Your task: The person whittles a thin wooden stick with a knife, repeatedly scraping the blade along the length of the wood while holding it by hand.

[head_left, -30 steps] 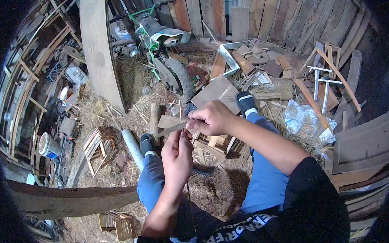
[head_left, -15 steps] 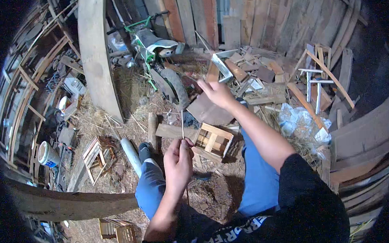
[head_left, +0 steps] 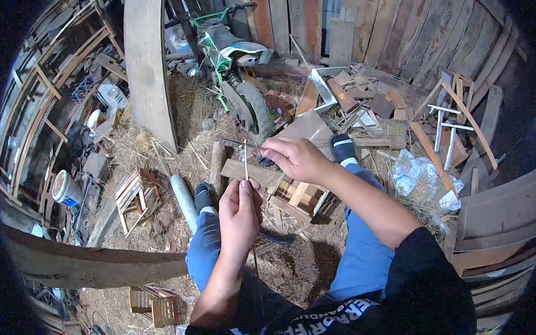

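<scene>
My left hand (head_left: 240, 211) is closed round a thin pale wooden stick (head_left: 246, 165), which stands up out of the fist; a thin length also shows below the hand. My right hand (head_left: 296, 159) pinches a slim dark blade-like tool (head_left: 234, 142) that points left. It crosses the stick near its upper tip. I cannot tell exactly what kind of tool it is. Below both hands, between my legs, a small slatted wooden crate (head_left: 290, 209) rests on the ground, partly covered by my right hand and forearm.
A green and white motorbike (head_left: 231, 50) leans at the back beside a tall board (head_left: 146, 71). Wood scraps (head_left: 366, 96) and plastic bags (head_left: 414, 173) lie to the right. At left are a white bucket (head_left: 65, 189) and a slatted wooden piece (head_left: 130, 199). A beam (head_left: 100, 262) crosses the lower left.
My right hand has come down from above and to the right, bringing the dark tool across the stick's upper end. My left hand keeps its hold on the stick. The view has shifted slightly.
</scene>
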{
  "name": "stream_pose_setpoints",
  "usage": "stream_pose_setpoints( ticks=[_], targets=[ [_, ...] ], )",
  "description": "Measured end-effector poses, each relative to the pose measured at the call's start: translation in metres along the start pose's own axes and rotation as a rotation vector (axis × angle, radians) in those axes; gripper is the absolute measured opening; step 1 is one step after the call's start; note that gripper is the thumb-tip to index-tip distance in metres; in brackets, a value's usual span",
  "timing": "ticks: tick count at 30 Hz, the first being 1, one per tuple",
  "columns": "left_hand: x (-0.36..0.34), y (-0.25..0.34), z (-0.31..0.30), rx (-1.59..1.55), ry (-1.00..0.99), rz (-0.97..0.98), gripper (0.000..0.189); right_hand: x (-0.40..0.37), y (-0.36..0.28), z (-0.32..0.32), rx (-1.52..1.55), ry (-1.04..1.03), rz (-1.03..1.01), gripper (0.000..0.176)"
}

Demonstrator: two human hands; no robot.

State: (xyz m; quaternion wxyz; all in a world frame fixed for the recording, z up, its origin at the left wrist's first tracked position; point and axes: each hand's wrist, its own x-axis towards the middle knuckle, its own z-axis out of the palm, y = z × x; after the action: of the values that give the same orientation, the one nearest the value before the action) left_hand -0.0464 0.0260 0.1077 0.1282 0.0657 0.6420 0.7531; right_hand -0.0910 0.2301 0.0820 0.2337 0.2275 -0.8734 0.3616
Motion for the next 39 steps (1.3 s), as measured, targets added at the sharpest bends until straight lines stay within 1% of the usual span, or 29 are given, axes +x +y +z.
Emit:
stream_pose_setpoints(
  ticks=[3,6,7,10,11,12,14,15,18,19,22,23,25,27,31,34,37,39],
  targets=[
    [0.003,0.001,0.003,0.030,0.004,0.022,0.025,0.001,0.001,0.000,-0.070,0.069,-0.023,0.018],
    [0.002,-0.002,0.007,-0.002,-0.015,0.014,0.024,-0.006,-0.013,0.000,-0.139,-0.029,-0.070,0.019],
    [0.003,-0.002,0.007,0.011,-0.018,0.029,0.025,-0.005,-0.017,-0.002,-0.199,-0.004,-0.111,0.018],
    [0.001,-0.005,0.009,0.057,-0.024,0.075,0.025,0.006,-0.003,-0.010,-0.303,-0.015,0.144,0.020],
    [0.000,-0.003,0.012,0.085,-0.032,0.098,0.025,0.008,-0.001,-0.012,-0.345,-0.006,0.124,0.023],
    [-0.002,0.000,0.014,0.114,-0.041,0.125,0.025,0.001,-0.002,-0.009,-0.304,-0.037,0.059,0.023],
    [-0.007,0.003,0.020,0.077,-0.056,0.079,0.024,-0.016,-0.002,0.004,-0.215,-0.084,-0.076,0.024],
    [-0.006,0.004,0.021,0.065,-0.049,0.088,0.024,-0.015,-0.003,0.007,-0.204,-0.114,-0.009,0.023],
    [-0.005,0.003,0.016,0.023,-0.061,0.073,0.023,0.000,0.004,0.008,-0.212,0.048,0.276,0.019],
    [-0.004,0.003,0.015,0.003,-0.074,0.066,0.022,0.002,0.000,-0.005,-0.177,-0.018,0.314,0.024],
    [-0.003,0.005,0.010,-0.024,-0.127,0.029,0.020,-0.001,0.005,-0.004,0.311,0.133,0.267,0.026],
    [-0.003,0.006,0.009,-0.050,-0.130,-0.006,0.019,-0.007,0.004,-0.007,0.378,0.061,0.280,0.027],
    [-0.002,0.008,0.004,-0.097,-0.133,-0.077,0.018,-0.004,-0.010,-0.011,0.331,0.045,0.164,0.023],
    [-0.002,0.010,0.003,-0.092,-0.135,-0.057,0.018,-0.003,-0.012,-0.013,0.235,0.004,0.046,0.018],
    [-0.002,0.003,0.002,-0.105,-0.139,-0.017,0.015,-0.008,-0.011,-0.013,0.188,-0.136,0.122,0.017],
    [0.000,0.000,0.001,-0.145,-0.123,-0.037,0.015,-0.005,-0.005,-0.016,0.165,-0.136,0.098,0.017],
    [-0.005,0.009,0.005,-0.092,-0.078,-0.105,0.016,-0.004,-0.002,-0.019,0.169,-0.141,0.156,0.020],
    [-0.004,0.002,0.005,-0.090,-0.124,-0.073,0.017,-0.004,-0.002,-0.023,0.102,-0.132,0.124,0.023]
  ],
)
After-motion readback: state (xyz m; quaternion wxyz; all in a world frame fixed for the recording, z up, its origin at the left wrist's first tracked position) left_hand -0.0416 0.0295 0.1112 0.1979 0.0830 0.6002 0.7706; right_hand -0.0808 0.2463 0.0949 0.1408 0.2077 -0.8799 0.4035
